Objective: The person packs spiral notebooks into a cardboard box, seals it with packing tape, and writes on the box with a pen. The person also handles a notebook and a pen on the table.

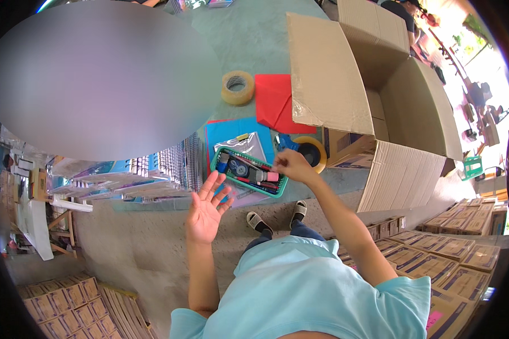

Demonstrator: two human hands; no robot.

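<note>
My left hand (205,210) is raised palm up with its fingers spread, holding nothing, just in front of a green plastic basket (273,193). Pens, a round dark item, a blue-capped item and a pink-ended piece lie inside the basket. Over the basket's right end is my right hand (293,166), its fingers curled together; whatever is between them, if anything, cannot be made out. Right behind that hand lies a blue tape dispenser (285,142) with a roll of tan tape (320,152). A clear plastic packet (249,146) and a blue sheet (219,133) lie behind the basket.
A large open carton (333,73) stands at the right, flaps spread. Red sheets (272,96) and another tape roll (237,87) lie beyond the basket. Stacks of spiral-bound books (178,166) stand at left. Stacked cartons (430,263) fill the lower right. A blurred patch hides the upper left.
</note>
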